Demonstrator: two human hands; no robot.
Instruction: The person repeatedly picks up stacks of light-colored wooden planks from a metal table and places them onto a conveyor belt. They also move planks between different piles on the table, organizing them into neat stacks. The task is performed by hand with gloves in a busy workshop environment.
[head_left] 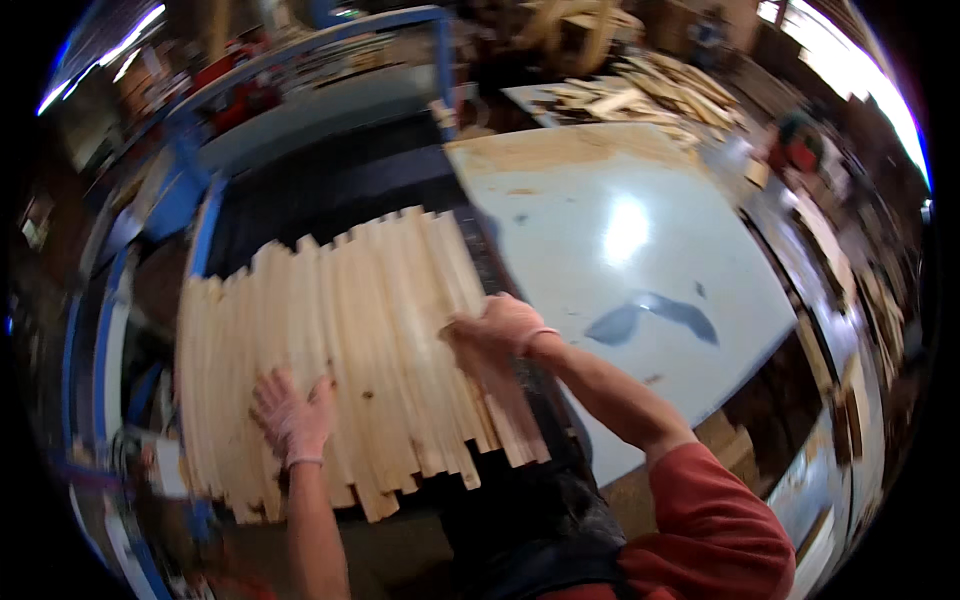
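Pale wooden strips (385,300) lie side by side in a wide layer on a black belt-like bed (330,175), their ends uneven. My left hand (294,415), in a thin pinkish glove, is spread flat on the strips left of the middle. My right hand (497,328), gloved likewise, is at the right edge of the layer, closed over the outer wooden strip (512,415). That strip and the right fingers are smeared by motion, and the fingers' undersides are hidden.
A pale, glossy table (660,240) with dark stains adjoins the bed on the right. Blue framework (180,165) rises at the left and far side. Loose wood pieces (640,95) are heaped beyond the table. A person (800,150) is at the far right among more boards.
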